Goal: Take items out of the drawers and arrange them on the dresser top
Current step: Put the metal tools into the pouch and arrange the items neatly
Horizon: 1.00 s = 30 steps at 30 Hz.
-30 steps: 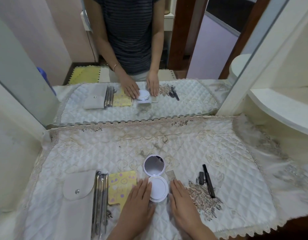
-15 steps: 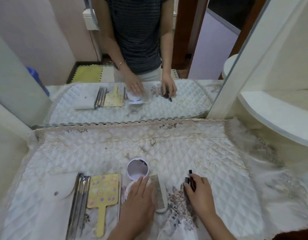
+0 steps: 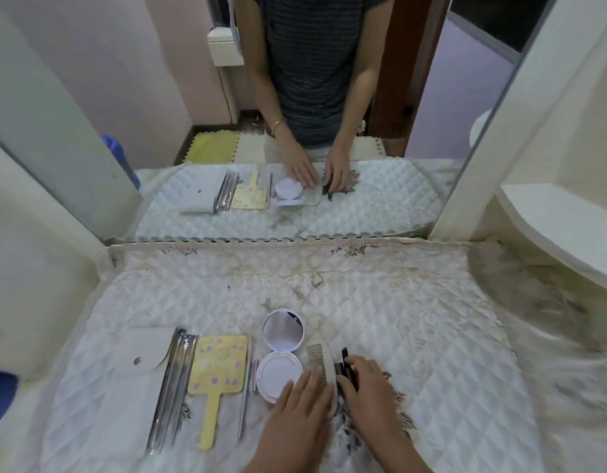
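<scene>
The left hand (image 3: 303, 409) covers one end of the comb (image 3: 317, 362), the right hand (image 3: 372, 392) most of the black pencil (image 3: 345, 356).

Yellow paddle mirror (image 3: 220, 365) (purple dots), white compact (image 3: 278, 372), cream pouch (image 3: 134, 387), black pencils (image 3: 344, 360), white diamond-quilted cover (image 3: 397, 319).

This is a dressing corner in a home, most likely a bedroom. A large mirror (image 3: 158, 80) stands along the back of a pale bench (image 3: 49, 302) spread with a quilted, lace-edged cover (image 3: 380, 302). Grooming things lie in a row on the cover: an open compact (image 3: 278, 372), a comb (image 3: 317, 363), a yellow paddle with a handle (image 3: 220, 363), and a pale snap pouch (image 3: 138, 370) beside slim metal tools (image 3: 175, 377). A curved shelf (image 3: 551, 227) is built in at the right. The reflection shows interlocking foam floor mats (image 3: 213, 146), plain pinkish walls and a dark wooden door frame (image 3: 394, 80), all domestic fittings.
</scene>
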### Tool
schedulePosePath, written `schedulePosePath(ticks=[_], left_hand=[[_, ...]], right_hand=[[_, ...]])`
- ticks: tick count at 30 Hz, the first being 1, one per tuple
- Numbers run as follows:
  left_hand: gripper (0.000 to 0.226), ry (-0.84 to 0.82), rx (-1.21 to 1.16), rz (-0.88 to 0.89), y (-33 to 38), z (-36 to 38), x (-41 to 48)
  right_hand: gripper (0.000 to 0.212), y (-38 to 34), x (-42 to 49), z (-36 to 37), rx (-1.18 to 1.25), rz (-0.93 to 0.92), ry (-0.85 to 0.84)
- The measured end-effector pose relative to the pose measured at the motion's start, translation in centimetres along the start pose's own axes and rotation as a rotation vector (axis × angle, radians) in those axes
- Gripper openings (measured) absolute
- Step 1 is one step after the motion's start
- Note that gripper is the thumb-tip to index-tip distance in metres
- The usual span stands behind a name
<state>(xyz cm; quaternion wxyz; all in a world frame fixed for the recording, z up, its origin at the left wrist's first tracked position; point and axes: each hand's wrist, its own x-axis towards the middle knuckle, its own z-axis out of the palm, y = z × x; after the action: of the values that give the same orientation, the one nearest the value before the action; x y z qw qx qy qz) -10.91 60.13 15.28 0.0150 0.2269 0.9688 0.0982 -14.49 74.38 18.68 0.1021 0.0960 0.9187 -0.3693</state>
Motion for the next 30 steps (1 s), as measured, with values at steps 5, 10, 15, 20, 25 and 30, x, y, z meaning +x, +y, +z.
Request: schedulePosePath(ticks=[5, 10, 15, 20, 25, 30], left_hand=[[0.049, -0.031, -0.040, 0.011, 0.3, 0.1, 1.1], [0.048, -0.071, -0.057, 0.051, 1.0, 0.3, 2.3], [0.047, -0.122, -0.062, 0.046, 0.8, 0.6, 2.4], [0.048, -0.122, -0.072, 0.020, 0.8, 0.9, 2.3], [0.048, -0.131, -0.117, 0.005, 1.2, 0.6, 2.2], [0.041, -0.006, -0.027, 0.052, 1.0, 1.6, 2.1]], right_hand=[[0.030, 1.0, -0.5, -0.5, 0.059, 0.008, 0.005], [0.035, 1.6, -0.8, -0.4, 0.047, 0.016, 0.003], [0.018, 1.1, -0.3, 0.1, 0.043, -0.016, 0.050], [0.020, 1.0, 0.3, 0.4, 0.026, -0.001, 0.055], [0.024, 1.1, -0.1, 0.1, 0.041, -0.033, -0.003], [0.036, 1.4, -1.1, -0.3, 0.076, -0.070, -0.040]])
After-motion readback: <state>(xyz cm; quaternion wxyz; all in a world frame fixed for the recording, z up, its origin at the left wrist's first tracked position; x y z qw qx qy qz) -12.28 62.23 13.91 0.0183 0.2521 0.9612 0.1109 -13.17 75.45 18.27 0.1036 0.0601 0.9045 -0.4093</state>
